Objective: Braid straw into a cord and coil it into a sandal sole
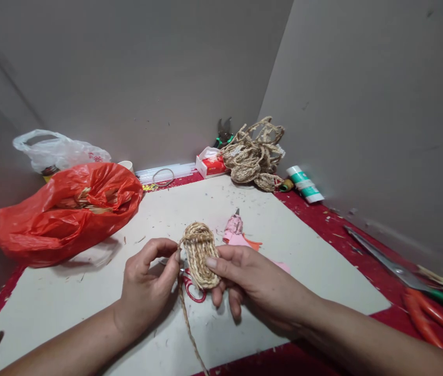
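My right hand [248, 282] holds a small oval woven straw piece [201, 255], shaped like a little slipper, with the thumb lying across its right side. My left hand [148, 284] pinches the braided straw cord [188, 326] at the piece's left edge; the cord trails down toward the table's front edge. Red-handled scissors [193, 290] lie on the board just under the piece, partly hidden by my hands.
A pink glue gun [235, 231] lies behind the piece on a white board [88, 292]. A red plastic bag [68, 211] of straw sits left, a heap of woven straw pieces [254, 154] at the back, large orange-handled shears [417, 292] right.
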Tool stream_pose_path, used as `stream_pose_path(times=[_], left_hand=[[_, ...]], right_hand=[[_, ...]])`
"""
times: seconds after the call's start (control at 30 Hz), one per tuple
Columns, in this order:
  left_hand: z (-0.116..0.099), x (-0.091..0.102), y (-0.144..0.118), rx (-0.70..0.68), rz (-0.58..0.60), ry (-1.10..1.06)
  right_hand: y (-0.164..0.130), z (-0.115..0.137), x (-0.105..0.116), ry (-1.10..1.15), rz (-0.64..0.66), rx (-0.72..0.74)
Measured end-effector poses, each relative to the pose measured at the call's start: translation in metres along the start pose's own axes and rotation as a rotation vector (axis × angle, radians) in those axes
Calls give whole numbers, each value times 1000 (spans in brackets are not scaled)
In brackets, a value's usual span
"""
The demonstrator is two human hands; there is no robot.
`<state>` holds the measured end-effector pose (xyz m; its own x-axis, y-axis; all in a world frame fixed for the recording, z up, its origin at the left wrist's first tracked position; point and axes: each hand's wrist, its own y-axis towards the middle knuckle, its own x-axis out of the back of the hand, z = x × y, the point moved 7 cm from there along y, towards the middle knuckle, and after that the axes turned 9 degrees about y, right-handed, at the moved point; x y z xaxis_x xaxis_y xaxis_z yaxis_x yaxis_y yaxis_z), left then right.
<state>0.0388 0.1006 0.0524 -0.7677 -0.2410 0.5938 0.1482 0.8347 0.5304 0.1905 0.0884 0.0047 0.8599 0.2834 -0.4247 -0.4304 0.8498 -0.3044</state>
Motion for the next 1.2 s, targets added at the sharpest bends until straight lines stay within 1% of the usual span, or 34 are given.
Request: stream_pose_path(times=[0.13,0.3,0.4,0.53,0.6,0.67,0.77,0.83,0.93,1.0,1.03,1.1,1.2], left_hand=[[-7,-1,0,-106,5,14],[-15,-1,0,-224,-7,-1],[-17,-1,0,-260,-7,-4],[-19,-3,-1,-299,31,-23],[-18,-4,-1,-287,50,-31],[-15,-6,0,-214,83,-49],[-6,-11,3,-19,161,-151],[2,-16,3,150,203,-281],[14,-26,0,407,270,-532],[18,-34,-5,529,317,-675],[19,-36,-6,568,331,-724],[20,-39,-8,598,337,-777],[21,-37,-6,569,293,-791]], right_hand=[[0,-3,-1,31,22,-16],[1,-3,0,56,16,-31],[1,-3,-2,58,28,-34],[3,-6,-2,59,42,-39],[3,-6,-2,60,48,-39],[3,-6,-1,51,40,-36],[2,-4,-1,19,26,-25],[2,-4,-1,-4,23,-23],[1,-5,-2,-32,35,-14],[2,-6,-4,-47,63,0],[2,-6,-4,-56,75,5],[3,-6,-5,-67,80,11],[4,-5,-3,-65,56,18]])
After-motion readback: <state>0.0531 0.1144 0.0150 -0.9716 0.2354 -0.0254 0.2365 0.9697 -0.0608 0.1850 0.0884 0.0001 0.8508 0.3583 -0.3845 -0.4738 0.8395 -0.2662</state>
